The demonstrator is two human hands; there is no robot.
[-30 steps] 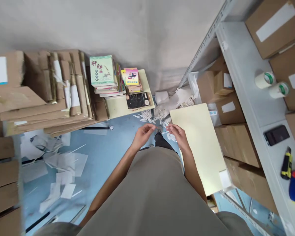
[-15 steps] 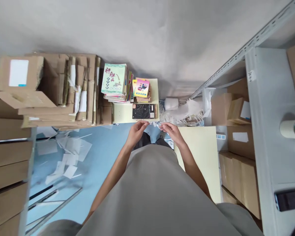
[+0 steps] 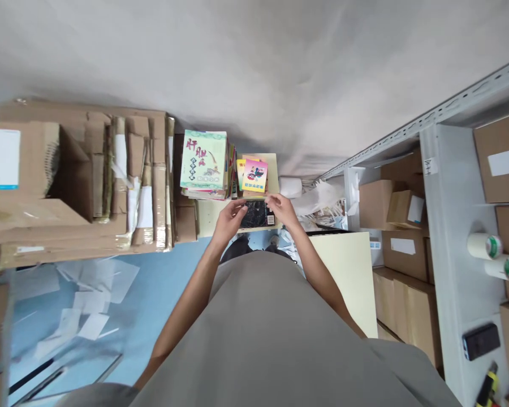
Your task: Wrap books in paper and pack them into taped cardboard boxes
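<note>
A black book (image 3: 255,215) lies on a low pale yellow table (image 3: 207,213) in front of me. My left hand (image 3: 230,217) is at the book's left end with its fingers curled onto the edge. At the right end my right hand (image 3: 282,208) has its fingers bent over the book's top corner. Just behind the book stand a pile of books topped by a green-covered one (image 3: 203,161) and a smaller pile topped by a pink one (image 3: 254,175). My grey shirt hides the floor below my arms.
Flattened cardboard boxes (image 3: 110,181) are piled at the left. A metal shelf rack (image 3: 447,226) at the right carries boxes, two tape rolls (image 3: 486,247) and a phone (image 3: 477,341). A pale yellow board (image 3: 348,277) leans by it. Paper scraps (image 3: 89,294) litter the blue floor.
Both hands have moved forward from in front of my body to the two ends of the black book. The view has tilted up and swung left.
</note>
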